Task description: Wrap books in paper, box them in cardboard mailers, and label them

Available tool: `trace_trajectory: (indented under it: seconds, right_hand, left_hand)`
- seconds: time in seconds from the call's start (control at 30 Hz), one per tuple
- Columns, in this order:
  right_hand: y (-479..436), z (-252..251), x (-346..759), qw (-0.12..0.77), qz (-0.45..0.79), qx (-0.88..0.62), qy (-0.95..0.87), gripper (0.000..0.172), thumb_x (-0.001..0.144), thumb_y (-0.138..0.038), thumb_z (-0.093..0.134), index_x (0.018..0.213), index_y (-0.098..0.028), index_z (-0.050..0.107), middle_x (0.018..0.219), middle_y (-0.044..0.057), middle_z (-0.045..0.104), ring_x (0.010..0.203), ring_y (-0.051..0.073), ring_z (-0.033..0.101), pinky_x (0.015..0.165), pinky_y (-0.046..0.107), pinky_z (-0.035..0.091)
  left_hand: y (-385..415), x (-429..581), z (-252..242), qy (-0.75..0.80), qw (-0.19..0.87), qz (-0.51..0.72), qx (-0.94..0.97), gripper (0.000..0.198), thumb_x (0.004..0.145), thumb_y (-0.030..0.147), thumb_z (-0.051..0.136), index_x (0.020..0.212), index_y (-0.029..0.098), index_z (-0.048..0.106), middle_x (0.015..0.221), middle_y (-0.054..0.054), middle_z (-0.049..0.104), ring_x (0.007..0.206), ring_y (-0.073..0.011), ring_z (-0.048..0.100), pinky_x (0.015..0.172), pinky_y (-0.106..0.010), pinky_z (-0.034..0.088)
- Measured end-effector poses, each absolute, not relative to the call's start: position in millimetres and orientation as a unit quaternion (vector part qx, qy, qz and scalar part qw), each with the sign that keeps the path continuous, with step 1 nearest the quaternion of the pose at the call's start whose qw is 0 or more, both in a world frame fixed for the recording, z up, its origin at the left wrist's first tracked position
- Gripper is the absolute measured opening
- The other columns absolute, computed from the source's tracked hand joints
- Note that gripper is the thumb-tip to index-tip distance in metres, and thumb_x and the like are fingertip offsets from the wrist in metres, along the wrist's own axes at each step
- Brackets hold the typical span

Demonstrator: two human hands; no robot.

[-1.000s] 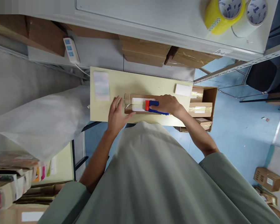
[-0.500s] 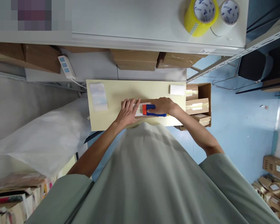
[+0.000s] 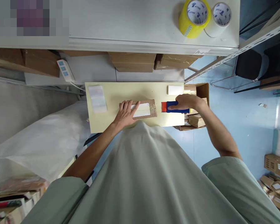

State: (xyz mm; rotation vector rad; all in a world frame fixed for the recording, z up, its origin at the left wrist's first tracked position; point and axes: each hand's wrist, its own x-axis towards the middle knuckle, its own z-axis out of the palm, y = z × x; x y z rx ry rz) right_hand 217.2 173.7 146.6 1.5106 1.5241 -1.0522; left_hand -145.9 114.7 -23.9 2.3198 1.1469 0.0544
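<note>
A small cardboard box [image 3: 152, 109] with a white label and clear tape at its right end lies on the pale yellow table [image 3: 112, 121]. My left hand [image 3: 128, 112] rests on the box's left part with fingers spread, pressing it against the tabletop. To the right of the box, my right hand [image 3: 186, 102] is wrapped around a blue and red tape dispenser [image 3: 175, 107]. The dispenser's red end points toward the box, with a gap between them. Part of the dispenser's yellow far end shows beneath the hand.
An open carton [image 3: 202, 90] of small taped boxes stands at the table's right. A white stack of labels [image 3: 175, 90] and a translucent sheet [image 3: 97, 99] lie on the table. Tape rolls [image 3: 194, 18] stand on the shelf [image 3: 130, 25] above. A power strip [image 3: 65, 71] sits at left.
My right hand has moved right with the tape dispenser, off the box and toward the carton. The box's taped right end now shows. My left hand stays on the box.
</note>
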Motion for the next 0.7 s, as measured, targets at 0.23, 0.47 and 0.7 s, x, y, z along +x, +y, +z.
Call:
trace_trajectory:
  seconds: [0.23, 0.47, 0.7]
  right_hand:
    - [164.0, 116.6, 175.5, 0.365, -0.303, 0.584, 0.658, 0.053, 0.107, -0.059, 0.068, 0.118, -0.01, 0.083, 0.105, 0.022, 0.086, 0.105, 0.035, 0.083, 0.088, 0.038, 0.057]
    - [149.0, 113.4, 154.6, 0.364, -0.274, 0.593, 0.664, 0.048, 0.11, -0.049, 0.065, 0.129, -0.007, 0.08, 0.126, 0.028, 0.082, 0.119, 0.038, 0.08, 0.089, 0.037, 0.056]
    - [126.8, 111.2, 148.5, 0.337, -0.23, 0.609, 0.68, 0.048, 0.113, -0.049, 0.06, 0.123, -0.006, 0.078, 0.117, 0.028, 0.082, 0.11, 0.038, 0.081, 0.082, 0.038, 0.052]
  left_hand:
    - [113.3, -146.1, -22.4, 0.429, 0.266, 0.018, 0.863, 0.102, 0.091, 0.051, 0.081, 0.18, 0.021, 0.04, 0.171, -0.029, 0.046, 0.162, -0.0537, 0.038, 0.135, -0.077, 0.019]
    - [112.9, -144.5, -23.9, 0.426, 0.258, 0.017, 0.867, 0.101, 0.092, 0.051, 0.08, 0.18, 0.021, 0.041, 0.172, -0.029, 0.045, 0.164, -0.0516, 0.036, 0.136, -0.073, 0.02]
    - [112.3, -144.3, -22.4, 0.419, 0.247, 0.013, 0.874, 0.103, 0.091, 0.05, 0.082, 0.18, 0.02, 0.04, 0.173, -0.03, 0.045, 0.164, -0.0518, 0.037, 0.135, -0.072, 0.022]
